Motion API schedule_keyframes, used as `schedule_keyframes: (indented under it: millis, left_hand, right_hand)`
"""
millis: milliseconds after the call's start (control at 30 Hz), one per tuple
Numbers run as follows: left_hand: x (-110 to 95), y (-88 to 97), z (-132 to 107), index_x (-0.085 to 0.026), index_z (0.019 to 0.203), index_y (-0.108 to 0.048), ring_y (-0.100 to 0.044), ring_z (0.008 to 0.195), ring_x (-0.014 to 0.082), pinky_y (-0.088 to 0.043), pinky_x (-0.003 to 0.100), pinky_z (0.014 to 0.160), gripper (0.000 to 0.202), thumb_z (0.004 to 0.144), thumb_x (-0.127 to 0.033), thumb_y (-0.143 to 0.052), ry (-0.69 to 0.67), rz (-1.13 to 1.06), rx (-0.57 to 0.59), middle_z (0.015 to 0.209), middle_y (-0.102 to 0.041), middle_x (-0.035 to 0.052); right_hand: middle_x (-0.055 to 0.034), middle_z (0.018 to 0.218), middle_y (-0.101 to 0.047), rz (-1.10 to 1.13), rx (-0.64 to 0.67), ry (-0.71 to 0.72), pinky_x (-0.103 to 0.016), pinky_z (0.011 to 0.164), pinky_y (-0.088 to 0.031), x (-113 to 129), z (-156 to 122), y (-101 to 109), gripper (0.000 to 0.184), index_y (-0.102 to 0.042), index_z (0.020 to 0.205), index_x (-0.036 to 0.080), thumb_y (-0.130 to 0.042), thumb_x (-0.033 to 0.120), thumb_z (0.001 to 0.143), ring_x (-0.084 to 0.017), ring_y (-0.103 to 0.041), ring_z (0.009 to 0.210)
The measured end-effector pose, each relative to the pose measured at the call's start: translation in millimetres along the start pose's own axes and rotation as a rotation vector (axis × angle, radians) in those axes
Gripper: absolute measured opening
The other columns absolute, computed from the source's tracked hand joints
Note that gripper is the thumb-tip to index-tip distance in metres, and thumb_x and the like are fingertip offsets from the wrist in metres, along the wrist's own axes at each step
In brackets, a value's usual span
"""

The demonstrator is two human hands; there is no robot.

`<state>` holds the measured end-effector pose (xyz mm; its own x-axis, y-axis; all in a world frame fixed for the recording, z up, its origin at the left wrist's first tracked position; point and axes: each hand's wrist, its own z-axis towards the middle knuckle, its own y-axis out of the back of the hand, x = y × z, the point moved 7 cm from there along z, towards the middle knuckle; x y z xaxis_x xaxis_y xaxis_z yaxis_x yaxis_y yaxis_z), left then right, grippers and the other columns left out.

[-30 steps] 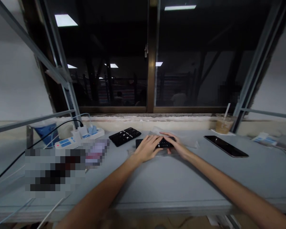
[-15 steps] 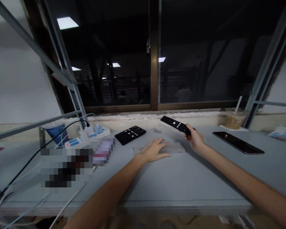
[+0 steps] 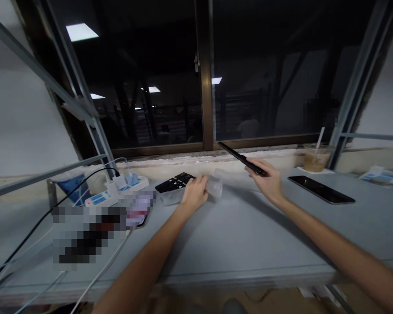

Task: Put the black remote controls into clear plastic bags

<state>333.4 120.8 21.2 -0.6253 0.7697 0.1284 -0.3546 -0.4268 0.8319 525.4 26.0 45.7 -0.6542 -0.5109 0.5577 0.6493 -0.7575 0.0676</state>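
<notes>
My right hand [image 3: 267,179] holds a slim black remote control [image 3: 240,158] lifted above the grey table [image 3: 242,235], its far end pointing up and left toward the window. My left hand [image 3: 194,192] is closed on a clear plastic bag [image 3: 212,187] lying on the table. A second black remote [image 3: 174,182] rests flat just left of that hand, partly under the bag's edge.
A white power strip [image 3: 116,192] with plugs and cables sits at the back left, next to a blue object [image 3: 70,183]. A dark phone [image 3: 321,189] lies at the right, an iced drink cup [image 3: 315,158] behind it. Loose cables trail off the left front edge.
My right hand has raised the remote off the table and tilted it edge-on. My left hand went from lying flat on the bag to gripping it, shifting left toward the second remote.
</notes>
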Motion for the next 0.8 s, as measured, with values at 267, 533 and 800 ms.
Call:
schedule_keyframes:
  millis: [267,533,800]
  left_hand:
    - [14.9,4.7,-3.5,-0.016,0.119,-0.040,-0.046,0.099,0.0236,-0.030,0.035,0.084,0.048,0.072,-0.011,-0.048,0.132,0.025,-0.079,0.105,-0.055,0.0086]
    - [8.1,-15.4,-4.4,-0.023,0.094,-0.063,-0.045,0.096,0.0239,-0.031,0.037,0.084,0.022,0.076,-0.032,-0.056,0.072,0.015,0.006,0.099,-0.054,0.0066]
    - [6.1,-19.1,-1.6,-0.019,0.094,-0.061,-0.049,0.094,0.0190,-0.033,0.032,0.080,0.028,0.075,-0.007,-0.045,0.088,-0.046,0.039,0.097,-0.057,0.0050]
  right_hand:
    - [-0.0001,0.119,-0.056,-0.369,0.294,0.489,-0.035,0.092,-0.045,32.5,-14.1,-16.5,0.035,-0.065,0.100,0.030,-0.043,0.010,0.083,-0.017,-0.054,0.106]
    - [-0.0030,0.119,-0.056,-0.389,0.355,0.718,-0.036,0.087,-0.047,42.8,-25.2,-24.4,0.032,-0.066,0.099,0.029,-0.043,0.011,0.085,-0.017,-0.051,0.108]
    - [-0.0054,0.104,-0.060,-0.127,-0.017,0.227,-0.032,0.067,-0.054,24.5,1.0,5.9,0.026,-0.059,0.105,0.024,-0.052,0.024,0.080,-0.018,-0.061,0.086]
